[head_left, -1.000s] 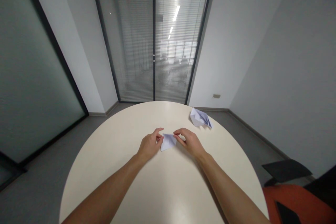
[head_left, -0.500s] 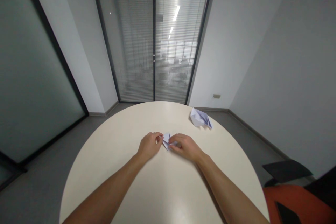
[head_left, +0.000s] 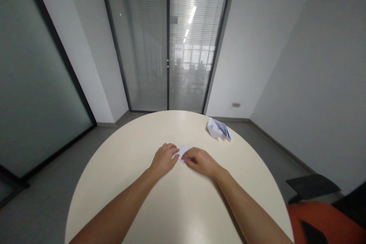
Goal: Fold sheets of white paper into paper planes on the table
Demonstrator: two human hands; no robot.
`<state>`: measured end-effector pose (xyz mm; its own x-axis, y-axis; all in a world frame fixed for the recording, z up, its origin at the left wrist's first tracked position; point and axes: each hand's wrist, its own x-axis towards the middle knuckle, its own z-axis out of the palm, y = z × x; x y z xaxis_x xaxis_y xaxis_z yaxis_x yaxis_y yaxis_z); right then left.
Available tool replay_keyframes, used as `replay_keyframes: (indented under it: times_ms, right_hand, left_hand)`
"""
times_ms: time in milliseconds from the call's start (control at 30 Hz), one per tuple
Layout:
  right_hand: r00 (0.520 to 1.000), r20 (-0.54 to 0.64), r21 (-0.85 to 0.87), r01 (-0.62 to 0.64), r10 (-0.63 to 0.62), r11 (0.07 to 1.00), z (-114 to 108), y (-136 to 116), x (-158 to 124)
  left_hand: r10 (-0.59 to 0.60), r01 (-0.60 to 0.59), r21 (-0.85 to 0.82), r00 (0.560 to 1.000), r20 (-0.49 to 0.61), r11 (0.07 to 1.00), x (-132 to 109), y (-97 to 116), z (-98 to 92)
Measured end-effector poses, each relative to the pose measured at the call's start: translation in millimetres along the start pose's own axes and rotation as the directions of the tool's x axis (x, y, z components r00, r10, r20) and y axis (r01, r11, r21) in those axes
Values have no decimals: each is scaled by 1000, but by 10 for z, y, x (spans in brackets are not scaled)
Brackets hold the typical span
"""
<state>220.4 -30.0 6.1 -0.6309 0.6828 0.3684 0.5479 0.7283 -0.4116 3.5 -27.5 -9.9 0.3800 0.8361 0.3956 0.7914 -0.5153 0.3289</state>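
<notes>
A small piece of folded white paper (head_left: 183, 152) lies on the round table between my two hands. My left hand (head_left: 165, 157) grips its left corner, fingers on top and thumb at the near side. At the right edge, my right hand (head_left: 201, 160) pinches the paper between thumb and fingertips. The fingers cover parts of the paper, so its full shape is hidden.
A pale round table (head_left: 128, 198) is under my arms. Near its far right edge sits a larger crumpled or folded paper piece (head_left: 219, 129). A red chair (head_left: 323, 221) with black armrests stands at the lower right. Glass doors (head_left: 167, 42) are beyond the table.
The paper lies flatter between my hands. My left fingers have stretched further over its left side, and my right fingers have drawn closer together at its right edge.
</notes>
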Motion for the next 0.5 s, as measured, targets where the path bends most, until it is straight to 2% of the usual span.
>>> replay_keyframes:
  times_ms: [167,500]
  right_hand:
    - [998,-42,-8,-39,38,999,26,48,-17]
    - [999,-50,-2,-11,11,1000,34,74,-16]
  left_hand:
    - [54,-54,2,998,27,999,-8,4,6]
    - [157,-158,13,985,71,987,-35,32,-9]
